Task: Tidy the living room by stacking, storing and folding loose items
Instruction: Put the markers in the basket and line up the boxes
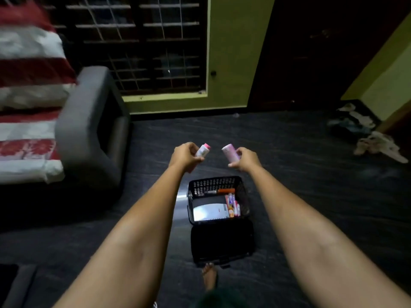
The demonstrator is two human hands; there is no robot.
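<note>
Two bare arms reach out over a dark, streaked floor (289, 174) in a dim room with green walls. At ten o'clock a grey sofa (89, 121) carries a red-and-white cloth (29, 103); behind it at twelve stands a barred window (142, 45). A heap of pale clothes (375, 145) lies on the floor at two o'clock, beside a dark door (307, 52).

No writing on any label can be read.

The left hand (184, 155) curls round a white bottle (202, 150) with a pink cap, tilted toward one o'clock. The right hand (245, 160) grips a pink bottle (231, 153), tilted toward eleven. The two bottles are near each other, not touching, held above and beyond a black basket (216, 182) on the floor at six o'clock. It holds tubes (233, 206) along its right side and a white sheet (210, 211). Its lid (222, 243) lies just in front, near a bare foot (209, 276).
</note>
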